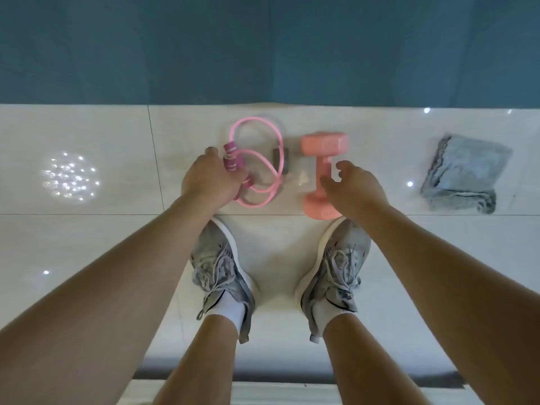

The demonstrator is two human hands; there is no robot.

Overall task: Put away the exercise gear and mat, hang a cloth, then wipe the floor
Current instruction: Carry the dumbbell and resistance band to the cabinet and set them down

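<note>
A pink jump rope (257, 159) lies coiled on the white tiled floor, its magenta handles at the left of the coil. My left hand (211, 178) curls over those handles and grips them. To the right stands a pink dumbbell (324, 173), lengthwise away from me. My right hand (350, 188) hovers over its near end with fingers spread, holding nothing. A folded grey cloth (464, 173) lies further right. The blue-green mat (263, 48) covers the floor beyond.
My two feet in grey trainers (222, 267) stand just behind the rope and the dumbbell. White glossy floor tiles (87, 244) spread to both sides, with a bright light reflection at the left. A dark strip crosses the floor behind my heels.
</note>
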